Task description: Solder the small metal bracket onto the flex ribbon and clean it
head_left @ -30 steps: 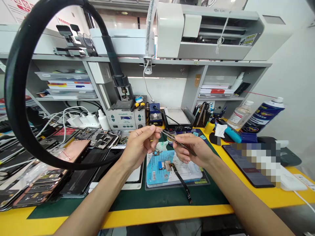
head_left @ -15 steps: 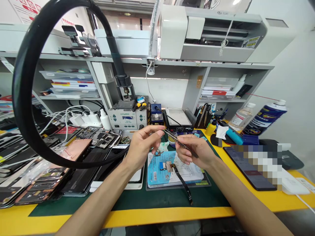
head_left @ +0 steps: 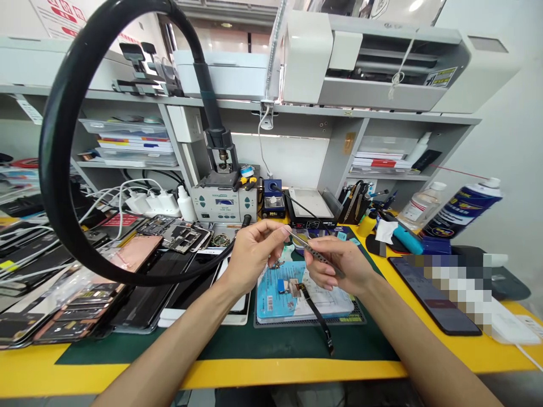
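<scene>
Dark perforated tweezers (head_left: 323, 257) lie in my right hand (head_left: 341, 264), which is closed around them, their tips slanting up to the left. The thumb and fingers of my left hand (head_left: 257, 249) pinch together at those tips; anything between them is too small to make out. Below both hands is a blue and white packet (head_left: 268, 308) on a grey mat. On the packet rests a flex cable (head_left: 316, 316) with a blue end and a metallic part; its black strip hangs over the near edge onto the green mat (head_left: 288, 345).
Opened phones and phone parts (head_left: 139, 282) crowd the left side under a thick black hose (head_left: 55, 141). A hot-air station (head_left: 224, 203) and a soldering station (head_left: 274, 200) stand behind. On the right are a phone (head_left: 432, 294), a spray can (head_left: 462, 209) and a tool holder (head_left: 356, 200).
The whole view has shifted slightly, so surroundings appear a little farther right. My right hand has turned the tweezers slightly, showing more of their perforated side; both hands remain close together.
</scene>
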Motion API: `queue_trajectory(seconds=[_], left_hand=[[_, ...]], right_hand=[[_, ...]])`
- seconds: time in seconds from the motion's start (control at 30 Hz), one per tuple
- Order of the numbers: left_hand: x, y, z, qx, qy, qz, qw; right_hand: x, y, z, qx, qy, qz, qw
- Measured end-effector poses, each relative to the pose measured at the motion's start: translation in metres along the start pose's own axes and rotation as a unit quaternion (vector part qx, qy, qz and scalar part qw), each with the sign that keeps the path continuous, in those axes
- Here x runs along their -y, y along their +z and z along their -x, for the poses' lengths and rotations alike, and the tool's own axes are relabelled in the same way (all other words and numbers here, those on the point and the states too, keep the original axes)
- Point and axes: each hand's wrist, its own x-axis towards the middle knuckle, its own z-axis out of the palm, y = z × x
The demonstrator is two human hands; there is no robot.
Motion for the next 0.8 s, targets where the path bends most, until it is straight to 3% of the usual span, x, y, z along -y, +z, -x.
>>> queue_trajectory(seconds=[0.33,0.8], left_hand=[[0.004,-0.002,-0.001,-0.038,0.013,-0.028,0.999],[0.005,-0.010,-0.013,-0.175,0.026,-0.048,0.983]], right_hand=[[-0.003,-0.003,-0.003,-0.008,0.005,0.028,1.000],[0.000,-0.003,-0.006,-0.068,-0.071,0.138,0.985]])
